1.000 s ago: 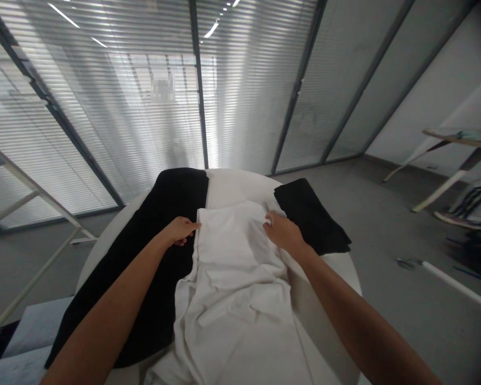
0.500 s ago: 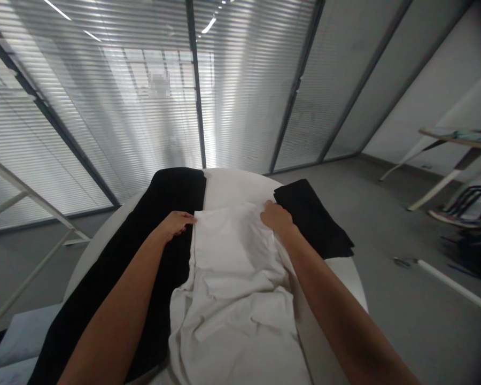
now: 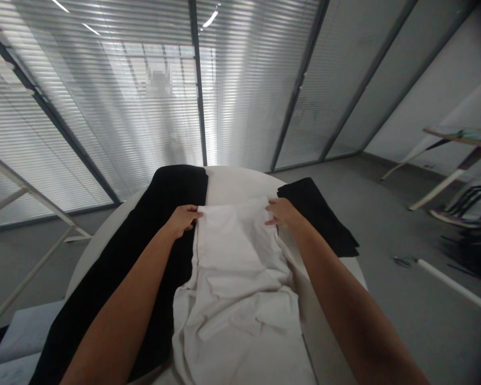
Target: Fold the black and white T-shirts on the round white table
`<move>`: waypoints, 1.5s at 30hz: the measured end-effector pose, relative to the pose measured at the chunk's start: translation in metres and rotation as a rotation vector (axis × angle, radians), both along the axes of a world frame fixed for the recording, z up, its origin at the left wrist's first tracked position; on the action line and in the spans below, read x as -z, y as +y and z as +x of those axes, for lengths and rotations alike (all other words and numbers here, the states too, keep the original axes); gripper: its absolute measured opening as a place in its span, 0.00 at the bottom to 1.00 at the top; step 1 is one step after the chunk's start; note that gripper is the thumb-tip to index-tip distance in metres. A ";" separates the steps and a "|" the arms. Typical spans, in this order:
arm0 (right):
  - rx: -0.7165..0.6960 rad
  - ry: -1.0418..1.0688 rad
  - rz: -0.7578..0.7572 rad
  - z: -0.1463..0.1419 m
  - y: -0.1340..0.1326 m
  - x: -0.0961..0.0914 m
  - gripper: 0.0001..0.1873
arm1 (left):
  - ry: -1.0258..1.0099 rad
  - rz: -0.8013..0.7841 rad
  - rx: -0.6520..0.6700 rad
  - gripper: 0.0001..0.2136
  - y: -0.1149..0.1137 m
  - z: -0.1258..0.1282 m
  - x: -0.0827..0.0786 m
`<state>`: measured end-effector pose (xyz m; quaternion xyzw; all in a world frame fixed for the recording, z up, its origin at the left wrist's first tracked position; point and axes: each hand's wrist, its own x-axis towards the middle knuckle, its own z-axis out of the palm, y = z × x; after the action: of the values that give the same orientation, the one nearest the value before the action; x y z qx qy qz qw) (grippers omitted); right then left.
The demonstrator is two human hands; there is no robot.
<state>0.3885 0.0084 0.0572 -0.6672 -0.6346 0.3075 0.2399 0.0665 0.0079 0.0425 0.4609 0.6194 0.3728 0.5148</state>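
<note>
A white cloth garment (image 3: pixel 240 299) lies lengthwise toward me, flat at its far end and wrinkled nearer my body. My left hand (image 3: pixel 184 219) pinches its far left corner between thumb and fingers. At the far right corner, my right hand (image 3: pixel 281 210) grips the edge, thumb below the fingers. Left of the white garment, partly under my left forearm, stretches a long black garment (image 3: pixel 180 184). A folded black cloth (image 3: pixel 320 219) rests to the right, just beyond my right hand. All three lie on a round white table (image 3: pixel 240 182).
Glass panels with blinds (image 3: pixel 248 96) stand behind the table. A white metal frame (image 3: pixel 44 203) is at the left, with pale sheets (image 3: pixel 28 331) below it. On the right are a wooden-topped table (image 3: pixel 460 138), a striped item (image 3: pixel 473 200) and a white pole (image 3: pixel 457 286) near the floor.
Both hands have shifted slightly right in view, still at the far corners of the white garment. The right hand's thumb and fingers now show more plainly. The black cloths look the same.
</note>
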 end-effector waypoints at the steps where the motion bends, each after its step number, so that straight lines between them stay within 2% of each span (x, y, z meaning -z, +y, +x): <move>1: 0.060 0.115 -0.017 0.000 -0.003 -0.002 0.11 | -0.036 0.002 -0.006 0.11 -0.001 0.000 -0.001; 3: 0.102 0.196 -0.051 -0.001 -0.007 -0.006 0.12 | -0.084 0.020 -0.012 0.12 -0.002 -0.002 -0.004; 8: 0.172 0.564 -0.158 -0.004 -0.006 -0.021 0.15 | -0.242 0.153 0.003 0.14 -0.004 -0.009 -0.011; 13: 0.198 0.519 -0.084 -0.007 -0.006 -0.029 0.16 | -0.326 0.319 0.026 0.16 -0.005 -0.018 -0.016; 17: 0.231 0.605 -0.079 -0.007 -0.009 -0.033 0.10 | -0.255 0.369 0.080 0.15 -0.007 -0.022 -0.024; 20: 0.244 0.634 -0.133 -0.004 -0.012 -0.037 0.03 | -0.173 0.341 0.115 0.15 -0.009 -0.027 -0.031; 24: 0.231 0.565 -0.146 0.000 -0.015 -0.044 0.08 | -0.037 0.280 0.214 0.13 -0.012 -0.035 -0.041; 30: 0.245 0.419 -0.115 -0.006 -0.012 -0.040 0.03 | 0.099 0.184 0.486 0.10 -0.022 -0.039 -0.056; 33: 0.229 0.318 -0.125 -0.012 -0.010 -0.032 0.05 | 0.088 0.201 0.444 0.10 -0.021 -0.037 -0.052; 36: 0.160 0.253 -0.145 -0.019 -0.011 -0.025 0.08 | -0.047 0.218 0.330 0.12 -0.017 -0.034 -0.044; 39: 0.080 0.215 -0.148 -0.023 -0.012 -0.021 0.15 | -0.189 0.217 0.238 0.12 -0.013 -0.028 -0.035; 42: 0.064 0.216 -0.104 -0.022 -0.012 -0.019 0.23 | -0.311 0.202 0.225 0.10 -0.013 -0.024 -0.029; 45: 0.061 0.210 -0.089 -0.012 -0.011 -0.020 0.24 | -0.395 0.235 0.261 0.05 -0.013 -0.025 -0.023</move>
<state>0.3769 -0.0025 0.0769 -0.6602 -0.5712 0.3962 0.2845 0.0414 -0.0051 0.0652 0.5116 0.3949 0.4553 0.6124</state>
